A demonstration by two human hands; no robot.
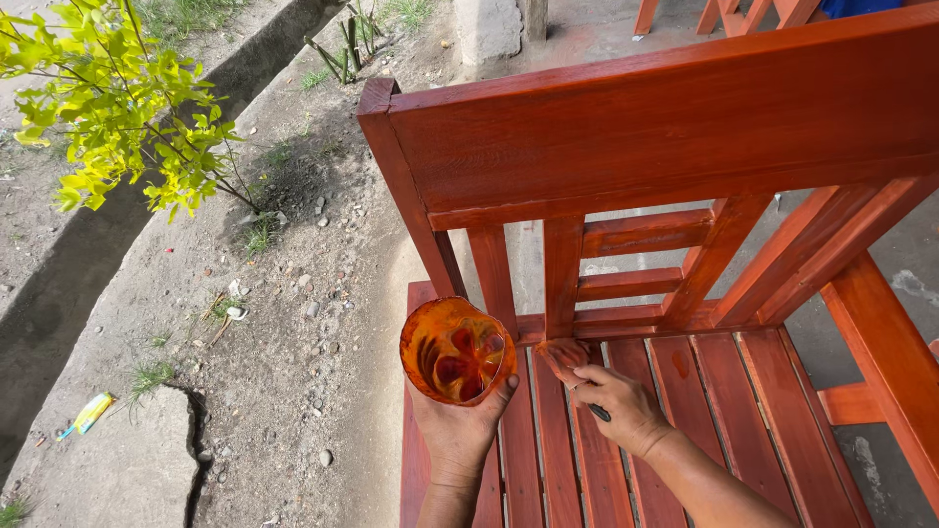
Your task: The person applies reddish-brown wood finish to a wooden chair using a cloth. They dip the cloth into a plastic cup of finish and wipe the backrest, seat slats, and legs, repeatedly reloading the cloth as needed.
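Bench (685,127) cut off at right & bottom edges; brush (564,357) handle mostly hidden in right hand (616,406).

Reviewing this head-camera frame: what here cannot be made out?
- Tool in the right hand: mostly hidden by the fingers; only a stained tip on the seat slats and a dark bit of handle show.
- Cup in the left hand: its stain-coated inside hides how much liquid remains.
- Red wooden bench: cut off by the right and bottom edges.
- Yellow litter on the ground: too small to identify.
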